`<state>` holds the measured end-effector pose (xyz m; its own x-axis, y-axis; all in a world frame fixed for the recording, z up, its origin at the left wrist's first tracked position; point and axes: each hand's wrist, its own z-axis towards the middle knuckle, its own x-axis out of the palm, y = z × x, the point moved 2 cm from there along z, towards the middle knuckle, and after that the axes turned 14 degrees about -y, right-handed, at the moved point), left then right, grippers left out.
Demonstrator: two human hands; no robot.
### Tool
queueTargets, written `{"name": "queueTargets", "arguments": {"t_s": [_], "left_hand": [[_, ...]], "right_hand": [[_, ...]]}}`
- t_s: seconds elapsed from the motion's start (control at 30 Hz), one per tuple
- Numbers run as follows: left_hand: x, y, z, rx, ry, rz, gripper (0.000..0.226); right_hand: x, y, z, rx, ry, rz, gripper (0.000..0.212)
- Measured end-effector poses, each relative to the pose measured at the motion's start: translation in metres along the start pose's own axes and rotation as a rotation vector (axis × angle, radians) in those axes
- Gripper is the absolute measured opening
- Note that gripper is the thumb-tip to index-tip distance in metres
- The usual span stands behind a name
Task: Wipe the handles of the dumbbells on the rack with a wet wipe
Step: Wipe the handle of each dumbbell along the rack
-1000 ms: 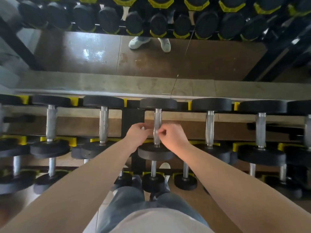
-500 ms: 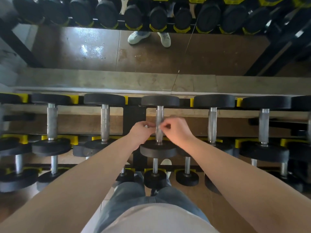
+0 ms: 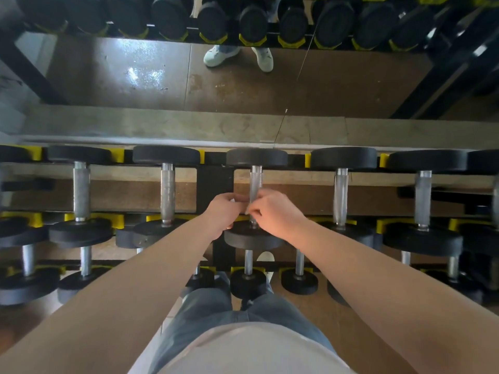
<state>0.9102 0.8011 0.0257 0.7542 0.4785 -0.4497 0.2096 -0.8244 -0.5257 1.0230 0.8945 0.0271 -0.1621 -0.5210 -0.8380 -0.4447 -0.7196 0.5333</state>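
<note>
grip: left hand (image 3: 224, 211) and right hand (image 3: 272, 215) each pinch the limp wet wipe (image 3: 234, 200) either side of the stiff, knurled handle (image 3: 255, 182); probably best held taut by its ends.

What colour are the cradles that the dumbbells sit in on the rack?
Yellow. The cradles stand out against the black dumbbell heads in the head view.

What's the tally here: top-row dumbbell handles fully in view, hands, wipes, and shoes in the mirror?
Top-row dumbbell handles fully in view: 5
Hands, left hand and right hand: 2
Wet wipe: 1
Shoes in the mirror: 2
Total: 10
</note>
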Motion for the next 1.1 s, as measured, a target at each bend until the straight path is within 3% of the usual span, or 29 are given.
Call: {"name": "queueTargets", "arguments": {"t_s": [0.07,0.13,0.27,0.33,0.43,0.53,0.63,0.7,0.8,0.87,0.97,1.1], "left_hand": [[-0.001,0.002,-0.001,-0.014,0.016,-0.031,0.023],[-0.001,0.003,-0.002,-0.022,0.017,-0.032,0.018],[-0.001,0.003,-0.002,0.008,0.018,-0.018,0.015],[-0.001,0.003,-0.003,0.006,0.013,-0.015,0.017],[-0.001,0.004,-0.004,-0.016,0.015,-0.052,0.016],[0.0,0.006,-0.003,-0.026,0.038,-0.076,0.021],[0.001,0.005,-0.002,-0.039,0.027,-0.069,0.02],[0.001,0.004,-0.002,-0.043,0.029,-0.064,0.017],[0.001,0.004,0.0,-0.038,0.018,-0.05,0.021],[0.001,0.003,-0.001,-0.03,0.019,-0.035,0.025],[0.0,0.001,-0.003,-0.049,0.011,-0.029,0.024],[0.0,0.001,-0.001,-0.047,0.045,-0.045,0.019]], "right_hand": [[0.003,-0.002,-0.008,-0.055,0.105,-0.03,0.021],[-0.001,-0.004,-0.003,-0.07,0.085,-0.021,0.021],[-0.02,-0.011,0.022,0.155,-0.253,0.058,0.02],[-0.023,-0.014,0.024,0.294,-0.325,0.16,0.023],[-0.012,-0.015,0.007,0.425,-0.174,0.237,0.02],[-0.001,-0.016,-0.014,0.435,0.072,0.15,0.015],[0.0,-0.02,-0.013,0.451,0.123,0.131,0.013],[-0.001,-0.026,-0.003,0.589,0.001,0.265,0.014],[-0.013,-0.029,0.018,0.852,-0.278,0.74,0.022],[-0.019,-0.027,0.03,0.832,-0.351,0.75,0.022],[-0.012,-0.019,0.024,0.729,-0.235,0.448,0.018],[0.013,-0.025,-0.004,0.616,0.132,0.193,0.017]]}}
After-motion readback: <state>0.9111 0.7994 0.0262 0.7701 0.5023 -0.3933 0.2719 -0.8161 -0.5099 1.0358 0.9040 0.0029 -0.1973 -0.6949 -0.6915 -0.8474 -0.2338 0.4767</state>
